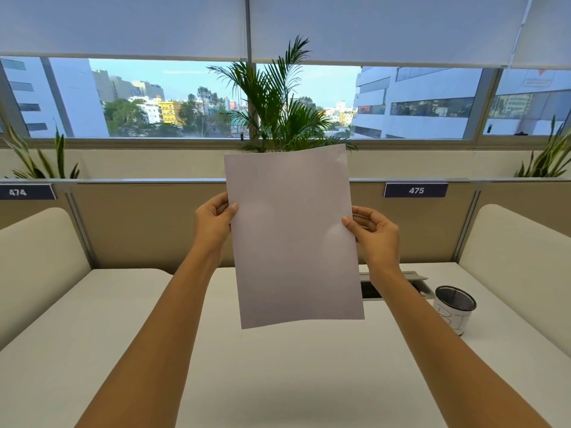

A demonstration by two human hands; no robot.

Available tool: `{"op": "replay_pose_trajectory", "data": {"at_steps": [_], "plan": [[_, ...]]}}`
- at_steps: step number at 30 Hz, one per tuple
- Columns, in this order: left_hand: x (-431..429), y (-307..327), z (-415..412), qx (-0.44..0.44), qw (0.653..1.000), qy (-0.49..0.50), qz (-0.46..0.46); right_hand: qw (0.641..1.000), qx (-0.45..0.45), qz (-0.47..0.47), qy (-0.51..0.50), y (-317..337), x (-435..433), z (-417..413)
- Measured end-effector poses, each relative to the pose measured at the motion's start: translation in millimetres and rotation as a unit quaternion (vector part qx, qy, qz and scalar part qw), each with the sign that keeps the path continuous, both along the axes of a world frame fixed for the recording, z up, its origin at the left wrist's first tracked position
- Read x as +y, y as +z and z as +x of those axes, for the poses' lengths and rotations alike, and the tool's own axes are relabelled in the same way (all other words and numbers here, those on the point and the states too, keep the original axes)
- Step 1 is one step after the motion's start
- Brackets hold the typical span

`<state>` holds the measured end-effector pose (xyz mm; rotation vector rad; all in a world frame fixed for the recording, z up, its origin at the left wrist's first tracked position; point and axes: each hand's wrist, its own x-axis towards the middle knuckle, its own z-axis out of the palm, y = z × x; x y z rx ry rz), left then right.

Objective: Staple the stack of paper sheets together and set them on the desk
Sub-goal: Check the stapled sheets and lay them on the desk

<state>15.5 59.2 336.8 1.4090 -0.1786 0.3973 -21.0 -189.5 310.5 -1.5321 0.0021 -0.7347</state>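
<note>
Both arms reach out straight in front of the person, bare from the elbow down. The left hand (214, 218) pinches the left edge of the paper (293, 236). Its thumb lies on the front and its fingers (216, 202) curl behind. The right hand (375, 231) pinches the right edge the same way, thumb on the front and fingers behind. Both hands grip a little above the middle of the sheet.

The paper is white, smooth and flat, with no marks on the side that shows. It looks like one thin sheet from here, and you cannot tell how many sheets are in it. It is held up in the air, well above the desk (278, 381). Its long side runs up and down. The top leans a bit to the left, so the bottom corner points down.

The desk is white and smooth. A round mesh cup (454, 308) stands on it at the right, near a dark slot (370, 290) in the desk top. Soft cream pads sit at both sides. Behind the desk is a tan wall (148, 223) with two dark number tags. A green leafy plant (275, 103) stands behind the paper, in front of the window (154, 97).
</note>
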Motion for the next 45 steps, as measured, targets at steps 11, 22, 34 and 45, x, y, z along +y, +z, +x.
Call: {"op": "replay_pose_trajectory", "data": {"at_steps": [11,22,34,45], "plan": [[3.6,4.3,2.2,0.007,1.0,0.015,-0.013,0.997,0.001,0.069,0.042,5.9,7.7,-5.0],[4.4,9.3,4.7,-0.004,0.999,0.029,-0.03,0.991,0.028,0.125,0.048,4.0,11.8,-5.9],[-20.7,-5.5,-21.3,-0.006,0.99,0.12,0.076,0.997,-0.023,0.068,-0.009,-4.3,53.4,-0.1],[-24.4,-18.4,-8.9,0.076,0.995,0.024,0.065,0.964,-0.11,-0.24,-0.037,-23.5,146.1,10.7]]}}
